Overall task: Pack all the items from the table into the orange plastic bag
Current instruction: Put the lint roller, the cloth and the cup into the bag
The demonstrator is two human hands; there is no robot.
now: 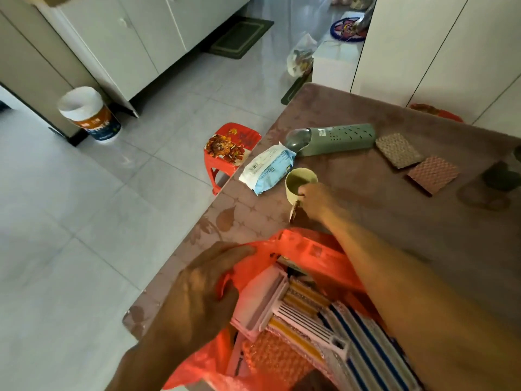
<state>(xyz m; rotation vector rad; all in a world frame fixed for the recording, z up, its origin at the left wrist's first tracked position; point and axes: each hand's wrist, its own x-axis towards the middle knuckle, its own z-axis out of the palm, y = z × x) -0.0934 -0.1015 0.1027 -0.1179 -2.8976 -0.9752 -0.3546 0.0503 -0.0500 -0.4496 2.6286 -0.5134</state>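
The orange plastic bag (315, 249) lies open at the near edge of the table (380, 221), with striped boxes and a white box inside. My left hand (203, 289) grips the bag's left rim. My right hand (315, 200) reaches over the bag and holds a pale yellow-green cup (296, 182) by its handle side. Beyond the cup lie a blue-white packet (267, 172), a green perforated holder (338, 138) with a spoon in its mouth, and two scouring pads (397, 149) (432, 173).
A dark round object (501, 176) sits at the table's right edge. A red stool (229, 148) stands on the floor beside the table's left edge. A bucket (88, 112) and cabinets (135, 38) stand farther left.
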